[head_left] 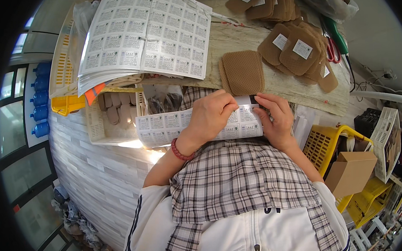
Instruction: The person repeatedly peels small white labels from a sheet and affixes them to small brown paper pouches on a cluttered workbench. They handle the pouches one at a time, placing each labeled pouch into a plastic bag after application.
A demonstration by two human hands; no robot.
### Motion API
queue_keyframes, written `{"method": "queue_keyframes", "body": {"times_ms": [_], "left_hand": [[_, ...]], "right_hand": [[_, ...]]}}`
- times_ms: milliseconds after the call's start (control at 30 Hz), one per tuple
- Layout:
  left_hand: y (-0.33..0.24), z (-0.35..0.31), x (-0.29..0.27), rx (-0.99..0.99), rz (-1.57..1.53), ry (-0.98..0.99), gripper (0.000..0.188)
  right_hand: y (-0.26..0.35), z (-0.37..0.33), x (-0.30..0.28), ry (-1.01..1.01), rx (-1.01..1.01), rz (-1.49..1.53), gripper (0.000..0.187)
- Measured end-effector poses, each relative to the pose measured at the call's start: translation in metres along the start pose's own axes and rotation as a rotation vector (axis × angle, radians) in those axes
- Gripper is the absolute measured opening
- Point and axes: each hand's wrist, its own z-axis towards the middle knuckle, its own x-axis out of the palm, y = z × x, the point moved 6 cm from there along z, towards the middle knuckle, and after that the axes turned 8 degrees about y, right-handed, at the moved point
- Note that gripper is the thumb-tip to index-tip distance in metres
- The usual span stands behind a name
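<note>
Label sheet (159, 129), one, white, printed in rows: spans both hands, its long free part out to the left of the grip. Left hand (213, 115): over the sheet, fingers curled, thumb and forefinger pressed together; whether a label sits between them is too small to tell. Right hand (275, 118): pinches the sheet's right end between thumb and fingers. Brown mesh pads (242, 72), stacked: just beyond the grip. Sheet pile (145, 39): beyond, leftward.
</note>
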Motion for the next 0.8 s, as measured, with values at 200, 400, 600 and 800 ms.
{"method": "queue_keyframes", "body": {"times_ms": [200, 400, 600, 800], "left_hand": [[-0.002, 0.000, 0.001, -0.006, -0.005, 0.012, 0.012], [-0.001, 0.001, 0.001, -0.031, -0.003, 0.014, 0.013], [0.027, 0.007, 0.013, -0.184, -0.181, 0.106, 0.012], [0.036, 0.014, 0.014, -0.196, -0.022, 0.114, 0.012]], "right_hand": [[0.003, -0.001, -0.002, 0.018, -0.097, -0.051, 0.018], [-0.005, -0.001, 0.006, 0.035, 0.031, 0.070, 0.014], [0.006, -0.009, 0.002, -0.108, -0.298, 0.005, 0.010], [-0.002, -0.007, -0.008, -0.204, -0.041, 0.447, 0.007]]}}
